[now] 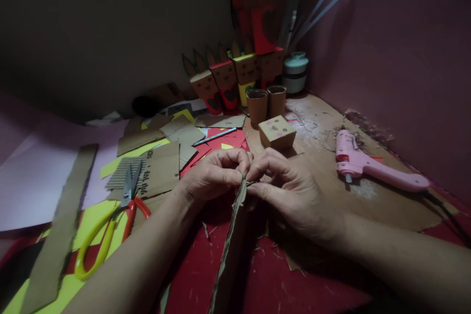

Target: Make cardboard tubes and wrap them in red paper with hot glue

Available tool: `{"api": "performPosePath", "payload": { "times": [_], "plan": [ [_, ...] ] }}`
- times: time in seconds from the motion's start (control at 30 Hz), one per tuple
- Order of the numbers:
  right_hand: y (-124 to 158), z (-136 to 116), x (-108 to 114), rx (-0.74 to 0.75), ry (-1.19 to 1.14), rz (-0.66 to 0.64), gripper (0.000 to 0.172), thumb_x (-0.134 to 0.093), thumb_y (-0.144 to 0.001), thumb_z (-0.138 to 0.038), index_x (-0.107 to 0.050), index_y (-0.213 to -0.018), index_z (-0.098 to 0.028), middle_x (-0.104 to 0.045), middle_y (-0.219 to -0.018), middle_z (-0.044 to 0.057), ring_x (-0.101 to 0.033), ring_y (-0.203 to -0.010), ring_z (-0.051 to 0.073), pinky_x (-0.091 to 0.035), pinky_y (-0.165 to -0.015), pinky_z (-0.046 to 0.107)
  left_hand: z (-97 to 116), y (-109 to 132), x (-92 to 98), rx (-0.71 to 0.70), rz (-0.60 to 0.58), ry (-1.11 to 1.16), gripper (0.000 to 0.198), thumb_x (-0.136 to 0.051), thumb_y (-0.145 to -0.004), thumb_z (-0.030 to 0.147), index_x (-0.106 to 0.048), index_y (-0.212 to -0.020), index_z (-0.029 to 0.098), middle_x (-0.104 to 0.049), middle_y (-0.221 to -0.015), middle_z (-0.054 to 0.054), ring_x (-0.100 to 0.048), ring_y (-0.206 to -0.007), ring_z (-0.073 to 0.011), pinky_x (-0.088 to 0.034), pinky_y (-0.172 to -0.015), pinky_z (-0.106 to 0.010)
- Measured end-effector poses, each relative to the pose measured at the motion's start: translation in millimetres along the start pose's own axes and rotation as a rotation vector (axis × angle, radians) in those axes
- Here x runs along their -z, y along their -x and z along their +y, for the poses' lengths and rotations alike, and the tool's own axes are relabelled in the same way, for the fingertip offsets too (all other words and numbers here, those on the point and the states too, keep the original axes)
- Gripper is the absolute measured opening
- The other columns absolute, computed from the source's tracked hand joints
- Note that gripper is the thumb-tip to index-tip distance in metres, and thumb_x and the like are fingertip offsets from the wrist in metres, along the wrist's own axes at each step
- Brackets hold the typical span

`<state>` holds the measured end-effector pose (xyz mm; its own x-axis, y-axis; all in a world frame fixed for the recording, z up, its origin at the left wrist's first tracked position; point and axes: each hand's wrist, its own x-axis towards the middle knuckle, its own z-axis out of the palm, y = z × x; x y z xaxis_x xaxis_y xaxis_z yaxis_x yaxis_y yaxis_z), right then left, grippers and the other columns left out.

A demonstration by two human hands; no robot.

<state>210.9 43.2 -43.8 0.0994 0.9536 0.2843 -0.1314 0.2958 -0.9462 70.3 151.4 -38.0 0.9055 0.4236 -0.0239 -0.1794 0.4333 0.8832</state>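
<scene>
cardboard [228, 243] between scissors [127, 198] and glue gun [362, 163]

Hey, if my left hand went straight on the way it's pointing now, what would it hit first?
Probably your right hand: your left hand points toward it across the far end of the cardboard piece. Whether the two hands touch is unclear.

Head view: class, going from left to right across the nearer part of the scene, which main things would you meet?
Long cardboard strip → scissors with yellow and red handles → left hand → right hand → pink glue gun.
</scene>
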Motion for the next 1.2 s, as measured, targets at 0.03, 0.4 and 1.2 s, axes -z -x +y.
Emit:
{"api": "performPosePath", "payload": {
  "times": [0.03, 0.4, 1.2],
  "plan": [
    [-0.5, 0.0, 0.4, 0.008, -0.005, -0.002, 0.013, -0.071, -0.079, -0.011, -0.069, -0.076, -0.023, -0.056, -0.082, -0.003, -0.055, -0.082, 0.011, -0.047, -0.08, 0.026, -0.1, -0.1, 0.4, -0.003, -0.003, -0.003, 0.01, -0.075, -0.068, 0.014, -0.065, -0.066, 0.012, -0.057, -0.067, -0.001, -0.056, -0.062, -0.0109, -0.046, -0.057, -0.022],
    [-11.0, -8.2, 12.4, 0.066, 0.187, -0.178, 0.015, -0.068, -0.08, -0.007, -0.067, -0.073, -0.02, -0.048, -0.079, -0.002, -0.051, -0.079, 0.011, -0.045, -0.077, 0.027, -3.6, 3.7, 1.1, 0.061, 0.025, -0.031, 0.012, -0.076, -0.065, 0.017, -0.065, -0.065, 0.012, -0.063, -0.066, -0.003, -0.06, -0.06, -0.0132, -0.046, -0.058, -0.023],
    [-17.0, -6.7, 17.6, -0.079, 0.057, -0.225, 0.011, -0.072, -0.073, -0.011, -0.066, -0.068, -0.019, -0.05, -0.083, -0.002, -0.054, -0.065, 0.008, -0.051, -0.053, 0.022, 18.1, 10.9, -11.2, 0.019, 0.124, -0.268, 0.015, -0.074, -0.072, 0.022, -0.067, -0.084, 0.019, -0.063, -0.073, 0.0, -0.06, -0.064, -0.0113, -0.048, -0.062, -0.024]
  ]
}}
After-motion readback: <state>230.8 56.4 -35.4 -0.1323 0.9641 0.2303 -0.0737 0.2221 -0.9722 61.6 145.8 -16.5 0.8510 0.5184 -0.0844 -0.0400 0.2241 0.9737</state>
